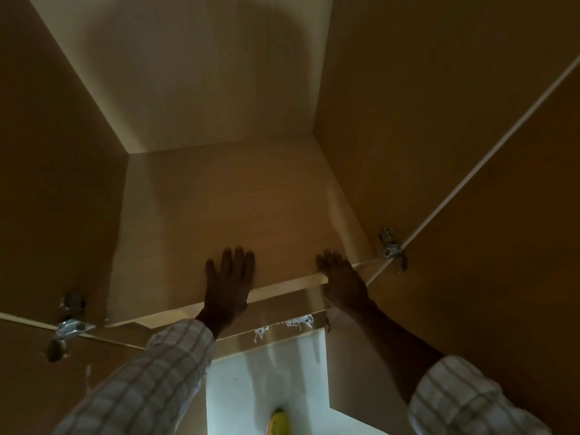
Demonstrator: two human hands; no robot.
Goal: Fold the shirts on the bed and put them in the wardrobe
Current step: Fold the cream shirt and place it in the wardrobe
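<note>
I look into an open wooden wardrobe compartment with a bare shelf (219, 208). My left hand (229, 284) lies flat on the front part of the shelf, fingers straight and spread. My right hand (342, 277) rests palm down at the shelf's front right edge, fingers extended. Neither hand holds anything. No shirt and no bed are in view.
The wardrobe's left door (47, 152) and right door (502, 215) stand open, with metal hinges (390, 244) at the shelf's corners. Below the shelf edge I see white floor (266, 378) and a yellow slipper (279, 422). Frayed white threads (295, 323) hang under the shelf.
</note>
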